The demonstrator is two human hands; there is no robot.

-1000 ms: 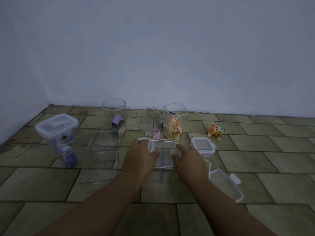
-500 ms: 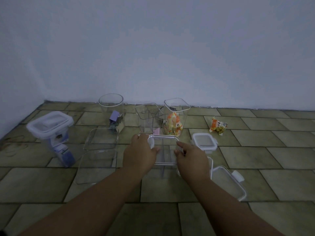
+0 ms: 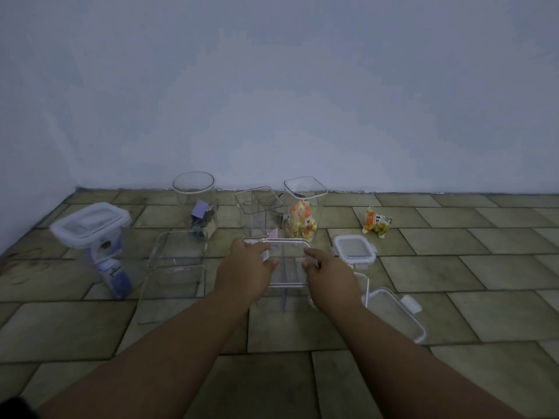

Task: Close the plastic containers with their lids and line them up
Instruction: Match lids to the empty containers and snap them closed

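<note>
Tiled floor (image 3: pixel 472 276) below a pale wall (image 3: pixel 272 86) carries the clear container (image 3: pixel 286 275) at its middle, where the left hand (image 3: pixel 245 267) and right hand (image 3: pixel 329 275) curl fingers round 2 sides of its lid (image 3: pixel 287 242), likely latching it; the next move calls for even downward pressure.

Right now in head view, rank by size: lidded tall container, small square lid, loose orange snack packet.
1. tall clear plastic container with white lid
2. small square white-rimmed lid
3. loose orange snack packet (farther off, unsure)
</note>
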